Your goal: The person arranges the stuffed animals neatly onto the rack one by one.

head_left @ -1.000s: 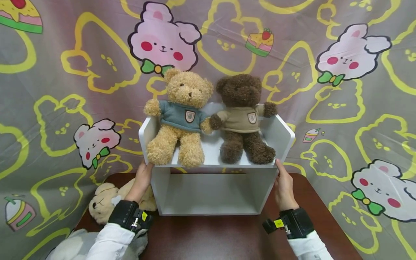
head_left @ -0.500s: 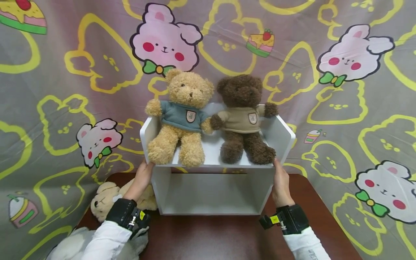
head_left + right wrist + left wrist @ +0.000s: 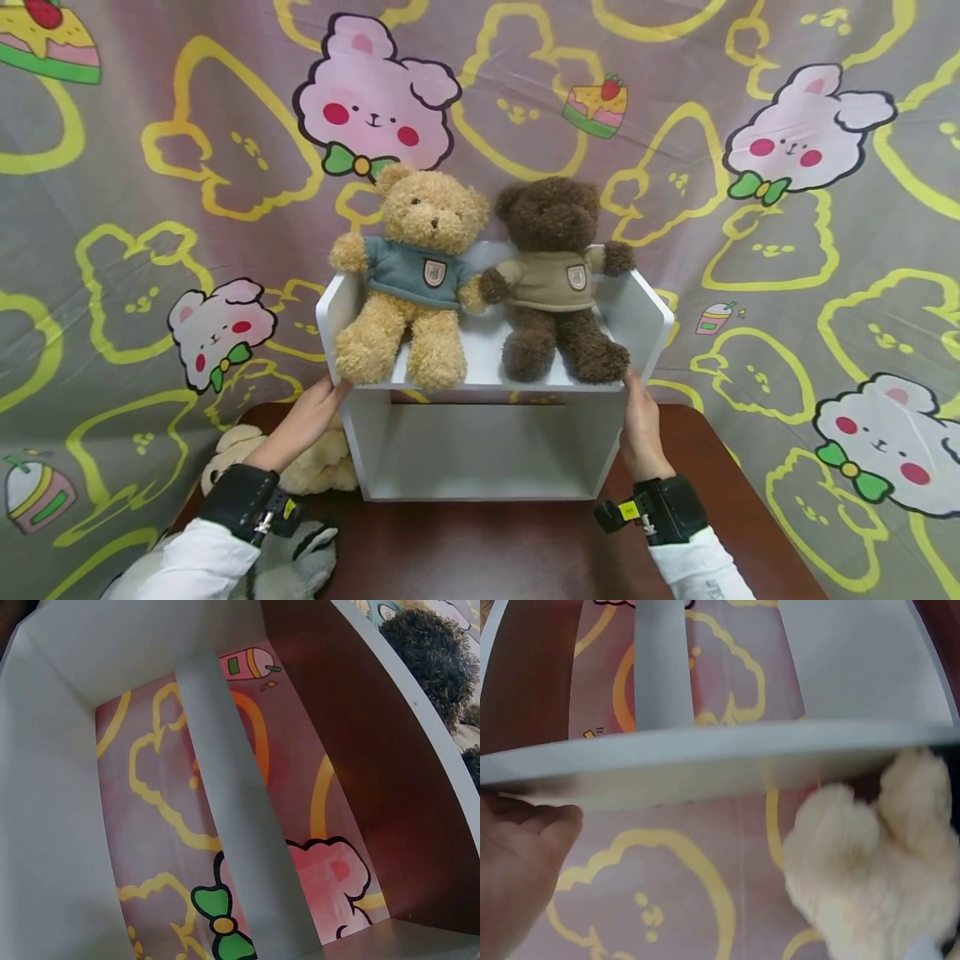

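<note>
In the head view a white two-tier shelf (image 3: 480, 387) stands on the table. A curly tan teddy bear (image 3: 431, 275) in a blue sweater sits on its top tier, next to a dark brown teddy bear (image 3: 553, 279) in a khaki sweater. My left hand (image 3: 303, 423) touches the shelf's left side just under the top tier. In the left wrist view its fingers (image 3: 544, 821) lie against the outside of the side panel. My right hand (image 3: 642, 429) touches the right side at the same height; its other fingers are hidden and it is outside the right wrist view.
Left of the shelf lies a cream plush dog (image 3: 318, 467), partly behind my left arm. A grey-and-white plush toy (image 3: 296, 562) is at the lower left. The brown table (image 3: 480, 550) extends in front, and a cartoon-print curtain (image 3: 517, 50) hangs behind.
My left forearm has swung outward to the left, while its fingertips stay by the shelf. My right hand has shifted slightly inward along the shelf's right side. The bears keep their places.
</note>
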